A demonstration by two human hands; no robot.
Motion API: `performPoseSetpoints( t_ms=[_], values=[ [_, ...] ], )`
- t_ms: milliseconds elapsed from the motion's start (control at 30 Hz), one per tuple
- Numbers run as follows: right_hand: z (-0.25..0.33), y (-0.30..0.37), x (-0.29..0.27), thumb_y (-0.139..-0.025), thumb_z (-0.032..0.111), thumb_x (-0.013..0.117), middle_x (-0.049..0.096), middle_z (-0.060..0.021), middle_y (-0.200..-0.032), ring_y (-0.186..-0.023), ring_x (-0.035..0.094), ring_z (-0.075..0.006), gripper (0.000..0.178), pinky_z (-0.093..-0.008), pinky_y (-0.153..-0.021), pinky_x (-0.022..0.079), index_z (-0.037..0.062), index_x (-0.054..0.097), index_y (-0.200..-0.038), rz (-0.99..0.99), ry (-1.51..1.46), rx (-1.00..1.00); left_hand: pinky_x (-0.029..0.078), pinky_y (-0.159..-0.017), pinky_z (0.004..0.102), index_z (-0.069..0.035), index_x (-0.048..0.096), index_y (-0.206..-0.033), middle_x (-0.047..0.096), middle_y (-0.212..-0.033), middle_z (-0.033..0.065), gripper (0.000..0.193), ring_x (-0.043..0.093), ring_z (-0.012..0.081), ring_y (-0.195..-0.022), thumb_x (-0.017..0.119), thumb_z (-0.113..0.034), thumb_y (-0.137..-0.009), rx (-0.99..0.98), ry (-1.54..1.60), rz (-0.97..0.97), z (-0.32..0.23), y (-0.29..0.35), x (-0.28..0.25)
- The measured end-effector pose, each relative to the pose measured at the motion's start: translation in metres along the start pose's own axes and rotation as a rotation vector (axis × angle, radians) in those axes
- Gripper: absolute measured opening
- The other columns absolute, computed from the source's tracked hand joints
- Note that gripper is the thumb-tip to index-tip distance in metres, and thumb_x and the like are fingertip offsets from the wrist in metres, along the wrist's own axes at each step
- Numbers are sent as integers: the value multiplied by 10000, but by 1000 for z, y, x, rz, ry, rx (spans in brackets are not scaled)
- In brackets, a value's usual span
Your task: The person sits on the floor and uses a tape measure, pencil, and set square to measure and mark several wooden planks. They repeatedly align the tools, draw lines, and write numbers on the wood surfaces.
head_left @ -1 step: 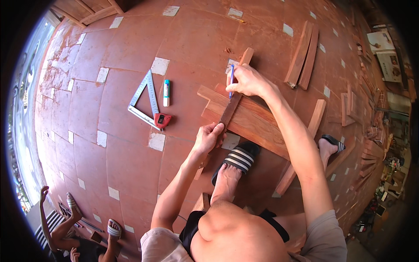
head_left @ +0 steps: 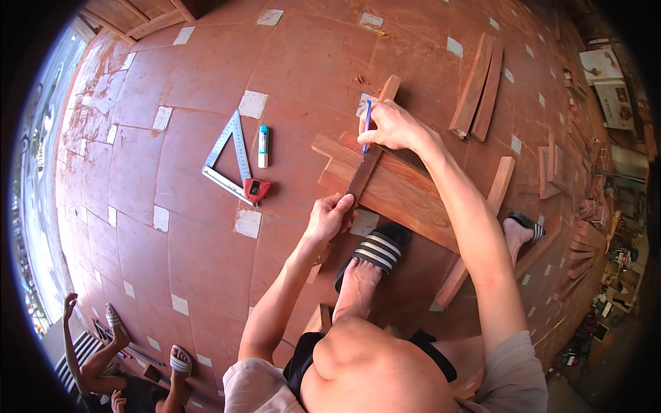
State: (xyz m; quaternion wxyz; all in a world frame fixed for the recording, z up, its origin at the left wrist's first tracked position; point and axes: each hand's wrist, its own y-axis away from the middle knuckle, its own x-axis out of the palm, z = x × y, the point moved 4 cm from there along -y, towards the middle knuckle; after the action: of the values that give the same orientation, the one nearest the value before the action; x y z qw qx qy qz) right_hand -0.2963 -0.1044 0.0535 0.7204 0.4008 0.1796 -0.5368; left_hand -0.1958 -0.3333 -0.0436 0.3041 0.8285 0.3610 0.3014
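My right hand is closed round a slim blue pen, whose lower end meets the far end of a dark wooden strip. With thumb and fingers, my left hand grips the strip's near end. The strip lies crosswise over several reddish-brown boards placed side by side. From beneath them a narrow wooden bar sticks out at the far side. Part of the strip under my left fingers is hidden.
Left of the boards lie a metal set square, a red tape measure and a white-and-teal tube. Two loose planks rest at the far right. My sandalled foot is beside the boards; another person's legs show lower left.
The pen has shifted very slightly with my right hand. My left hand and the strip stay in place.
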Motion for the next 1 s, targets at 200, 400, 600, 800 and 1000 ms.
performPoseSetpoints(
  t_ms=[200, 400, 600, 800, 1000],
  values=[
    [-8, -9, -2, -775, 167, 827, 707, -165, -750, -759, 711, -304, 215, -418, -714, 548, -5, 737, -869, 18, -8, -3, 491, -576, 267, -20, 702, -1011, 693, -826, 27, 342, 595, 99, -642, 595, -337, -1082, 4, -20, -6, -3, -1, -1],
    [-27, -7, -22, -840, 175, 783, 750, -196, -856, -830, 752, -287, 194, -397, -766, 571, 12, 765, -944, -165, 37, -34, 483, -561, 268, -16, 701, -982, 688, -795, 24, 344, 585, 96, -618, 596, -328, -1083, 32, -20, -17, -10, -5, 0],
    [-73, 64, -3, -867, 316, 827, 756, -208, -1137, -1034, 753, -281, 485, -392, -891, 579, -7, 712, -1210, -257, -180, 117, 487, -570, 263, -24, 705, -995, 697, -818, 21, 350, 594, 95, -638, 598, -346, -1082, 17, -12, 7, -5, -7, -2],
    [-95, 117, 25, -823, 411, 846, 698, -258, -1299, -1238, 664, -407, 674, -442, -1065, 504, -25, 674, -1308, -285, -93, 93, 490, -580, 258, -25, 708, -996, 698, -824, 20, 352, 600, 91, -646, 599, -349, -1082, -2, 4, 10, -6, -7, -3],
    [-93, 104, 30, -855, 368, 820, 680, -288, -1303, -1248, 651, -426, 617, -440, -1067, 503, -39, 678, -1297, -311, -115, 64, 495, -596, 268, -16, 711, -991, 697, -817, 28, 360, 602, 94, -648, 598, -345, -1084, 25, -35, -8, -17, -3, -18]
  ],
)
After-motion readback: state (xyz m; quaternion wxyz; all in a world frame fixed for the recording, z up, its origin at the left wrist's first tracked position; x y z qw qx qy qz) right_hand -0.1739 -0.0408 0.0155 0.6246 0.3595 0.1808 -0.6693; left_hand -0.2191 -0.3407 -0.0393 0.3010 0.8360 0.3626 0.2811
